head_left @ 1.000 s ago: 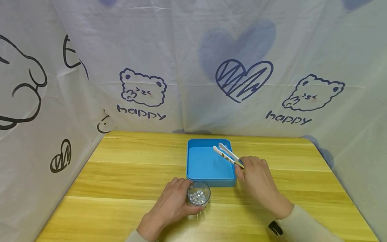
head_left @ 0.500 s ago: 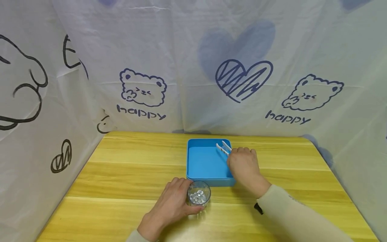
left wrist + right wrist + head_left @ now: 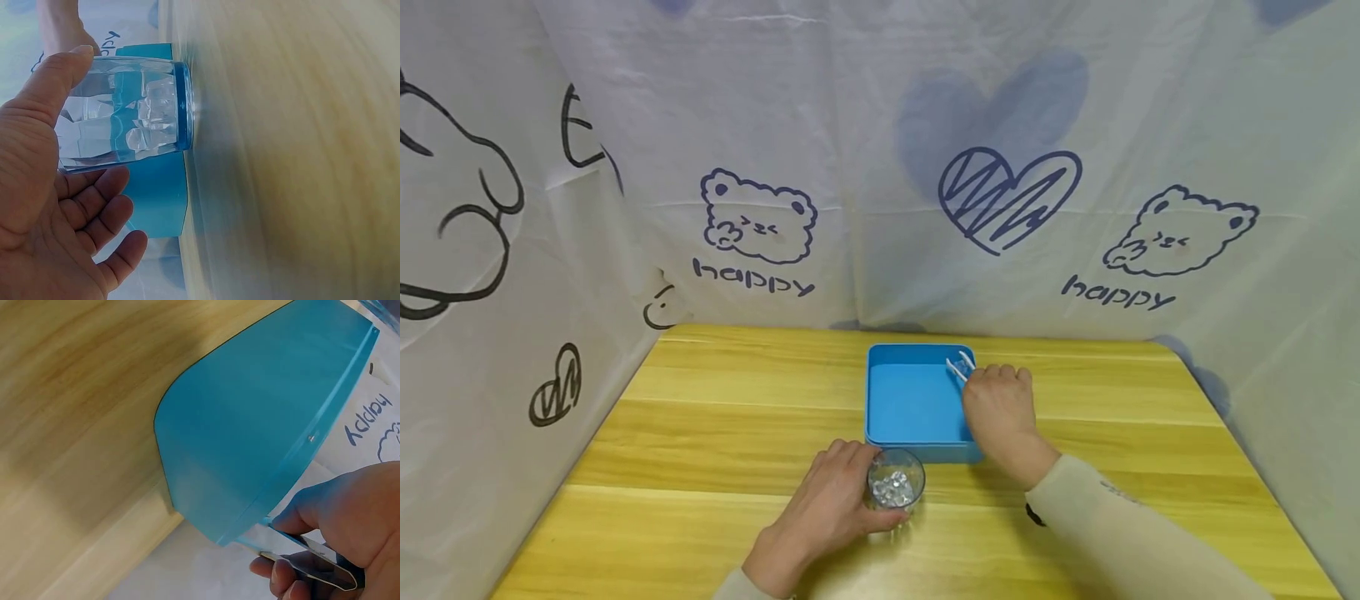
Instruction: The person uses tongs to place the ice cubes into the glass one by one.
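My left hand (image 3: pixel 823 508) grips a clear drinking glass (image 3: pixel 119 112) standing on the table, thumb on one side and fingers on the other. Inside the glass lie several small clear pieces (image 3: pixel 893 489) like crystals or ice. With thumb and fingers, my right hand (image 3: pixel 1003 421) holds a pair of tongs (image 3: pixel 956 370) with white tips over the right side of a blue box (image 3: pixel 906 404). The tips stand apart, and a small clear piece (image 3: pixel 961 365) shows by them at the box's far right corner. My right hand hides much of the tongs in the head view.
The blue box sits just beyond the glass, its raised walls between the two hands. A wooden table (image 3: pixel 700 467) spreads around them. Behind and at the sides hangs a white printed cloth (image 3: pixel 872 275).
My right hand has moved left and farther over the box's right side, and the tongs' tips have shifted toward its far right corner. The left hand and glass stay put.
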Motion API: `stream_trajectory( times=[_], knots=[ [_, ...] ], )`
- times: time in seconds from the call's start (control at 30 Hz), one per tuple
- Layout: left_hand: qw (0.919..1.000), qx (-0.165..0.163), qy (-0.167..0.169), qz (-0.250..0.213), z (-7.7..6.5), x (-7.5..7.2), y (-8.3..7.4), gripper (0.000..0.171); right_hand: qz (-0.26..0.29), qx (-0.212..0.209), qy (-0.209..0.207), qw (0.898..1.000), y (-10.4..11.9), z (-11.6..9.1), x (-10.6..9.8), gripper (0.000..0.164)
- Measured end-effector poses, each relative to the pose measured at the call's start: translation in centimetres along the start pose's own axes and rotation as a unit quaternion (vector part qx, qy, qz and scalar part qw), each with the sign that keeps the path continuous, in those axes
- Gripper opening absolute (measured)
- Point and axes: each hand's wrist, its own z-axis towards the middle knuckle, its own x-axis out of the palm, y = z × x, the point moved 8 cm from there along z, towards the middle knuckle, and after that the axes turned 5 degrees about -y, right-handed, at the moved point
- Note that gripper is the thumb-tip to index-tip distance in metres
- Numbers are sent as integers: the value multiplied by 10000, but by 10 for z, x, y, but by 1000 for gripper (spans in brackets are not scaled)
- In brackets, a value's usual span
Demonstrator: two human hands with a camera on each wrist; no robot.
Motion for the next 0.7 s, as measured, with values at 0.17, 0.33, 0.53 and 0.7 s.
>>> stream_trajectory(
  times=[0.17,0.33,0.53,0.7],
  knots=[
    [10000,33,-43,19,0,1,-1,82,34,64,210,9998,4,2,3,20],
    [10000,16,-15,-22,0,2,0,82,205,174,547,9981,4,3,7,20],
    [10000,-11,24,-33,0,2,1,82,763,250,543,9953,-1,-1,10,25],
    [10000,-25,21,-50,0,2,2,82,927,166,144,9955,-3,-4,6,33]
  ],
)
